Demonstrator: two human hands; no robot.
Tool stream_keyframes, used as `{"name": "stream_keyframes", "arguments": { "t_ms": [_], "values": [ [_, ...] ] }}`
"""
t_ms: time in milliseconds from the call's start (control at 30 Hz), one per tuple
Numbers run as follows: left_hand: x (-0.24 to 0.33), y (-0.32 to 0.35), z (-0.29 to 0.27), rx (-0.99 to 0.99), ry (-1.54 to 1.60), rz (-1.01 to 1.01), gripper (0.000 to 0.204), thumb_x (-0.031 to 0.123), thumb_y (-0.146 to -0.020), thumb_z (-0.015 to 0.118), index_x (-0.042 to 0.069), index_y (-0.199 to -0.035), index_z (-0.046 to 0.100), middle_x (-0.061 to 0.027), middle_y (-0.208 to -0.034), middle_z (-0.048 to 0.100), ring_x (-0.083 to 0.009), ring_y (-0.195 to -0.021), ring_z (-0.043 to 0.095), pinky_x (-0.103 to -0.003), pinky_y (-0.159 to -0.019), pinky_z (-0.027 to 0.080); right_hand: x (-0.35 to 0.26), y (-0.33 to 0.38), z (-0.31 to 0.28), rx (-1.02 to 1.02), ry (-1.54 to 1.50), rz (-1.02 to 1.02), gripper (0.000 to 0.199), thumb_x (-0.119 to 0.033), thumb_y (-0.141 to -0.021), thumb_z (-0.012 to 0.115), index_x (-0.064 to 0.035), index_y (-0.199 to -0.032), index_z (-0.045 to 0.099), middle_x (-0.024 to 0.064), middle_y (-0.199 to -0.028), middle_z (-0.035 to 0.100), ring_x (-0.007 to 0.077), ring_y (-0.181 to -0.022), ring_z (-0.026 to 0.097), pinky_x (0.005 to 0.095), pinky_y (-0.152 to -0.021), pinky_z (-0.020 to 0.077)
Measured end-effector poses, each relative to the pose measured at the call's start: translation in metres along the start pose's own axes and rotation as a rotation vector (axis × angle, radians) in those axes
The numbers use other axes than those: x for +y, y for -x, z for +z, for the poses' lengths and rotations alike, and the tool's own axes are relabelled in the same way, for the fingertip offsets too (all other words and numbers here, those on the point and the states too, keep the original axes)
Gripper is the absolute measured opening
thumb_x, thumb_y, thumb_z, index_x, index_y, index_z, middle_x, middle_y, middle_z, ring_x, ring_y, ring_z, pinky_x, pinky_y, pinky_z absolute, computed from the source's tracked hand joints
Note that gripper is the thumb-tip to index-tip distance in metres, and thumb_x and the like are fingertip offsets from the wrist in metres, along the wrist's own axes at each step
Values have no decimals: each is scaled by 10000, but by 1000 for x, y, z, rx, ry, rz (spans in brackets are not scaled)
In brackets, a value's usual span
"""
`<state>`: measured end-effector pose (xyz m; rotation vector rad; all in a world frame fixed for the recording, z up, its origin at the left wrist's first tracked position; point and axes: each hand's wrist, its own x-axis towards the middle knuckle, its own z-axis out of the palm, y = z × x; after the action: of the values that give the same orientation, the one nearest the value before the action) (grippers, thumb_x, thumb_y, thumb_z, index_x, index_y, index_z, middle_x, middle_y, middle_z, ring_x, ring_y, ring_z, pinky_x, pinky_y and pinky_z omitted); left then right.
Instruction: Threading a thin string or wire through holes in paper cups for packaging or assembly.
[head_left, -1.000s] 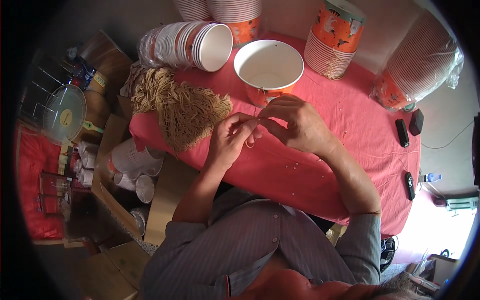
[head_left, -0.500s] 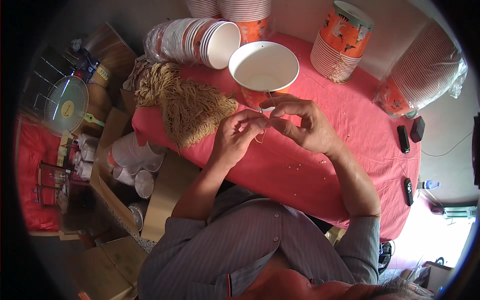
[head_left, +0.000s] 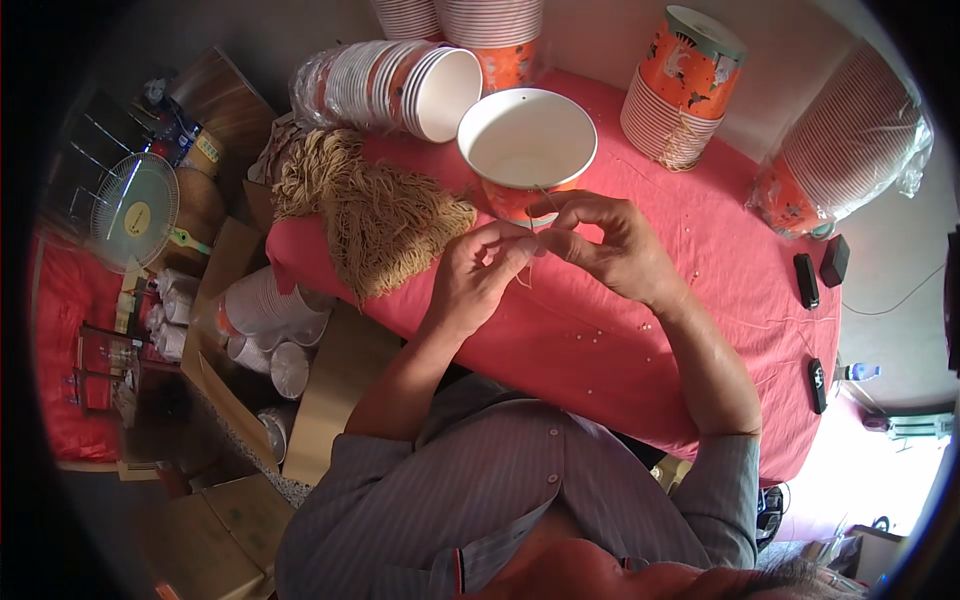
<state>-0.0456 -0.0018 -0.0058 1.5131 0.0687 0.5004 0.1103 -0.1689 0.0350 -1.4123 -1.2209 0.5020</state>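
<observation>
red table [head_left: 640,330] | left hand [head_left: 478,275], right hand [head_left: 605,245]: each grip pinching thin string [head_left: 535,235] | beside paper bowl [head_left: 527,140]

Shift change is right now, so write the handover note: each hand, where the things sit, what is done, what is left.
Left hand: fingertips pinched on a thin tan string just in front of the open paper bucket.
Right hand: pinching the same string, fingers curled, touching the bucket's near side.
Things: the bucket stands upright on the red tablecloth; pile of tan strings lies to its left; a sleeve of nested buckets lies on its side behind; an upright stack with strings hanging stands to the right.
Done: that stack appears strung.
Left: this bucket's string is not yet visibly tied; the sleeved buckets look unstrung.
</observation>
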Motion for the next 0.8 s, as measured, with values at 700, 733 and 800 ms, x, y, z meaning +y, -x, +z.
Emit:
{"name": "stream_keyframes", "arguments": {
  "t_ms": [700, 733, 800],
  "values": [
    [16, -6, 8, -17, -408, 332, 46, 29, -1044, 697, -8, -1020, 709, -86, -1009, 743, -167, -881, 714, -308, -801, 567, 10, -3, 0, 73, -587, 120, 188, -182, -1089, 722, -13, -1097, 803, 91, -1264, 784, 145, -1187, 683, 352, -1098, 536],
    [17, -4, 9, -27, -448, 337, 64, 39, -1063, 686, -14, -1032, 704, -79, -971, 737, -143, -818, 700, -295, -753, 561, 12, -2, -3, 69, -595, 128, 196, -183, -1093, 716, -9, -1112, 804, 103, -1291, 781, 150, -1203, 685, 355, -1105, 537],
    [10, 3, 7, -31, -261, 141, 102, 74, -1084, 676, -20, -1059, 708, -63, -935, 727, -119, -808, 683, -282, -745, 549, 10, -3, -7, 101, -431, 105, 212, -188, -1096, 712, 2, -1144, 794, 104, -1279, 783, 154, -1194, 690, 350, -1093, 543]
  ]
}}
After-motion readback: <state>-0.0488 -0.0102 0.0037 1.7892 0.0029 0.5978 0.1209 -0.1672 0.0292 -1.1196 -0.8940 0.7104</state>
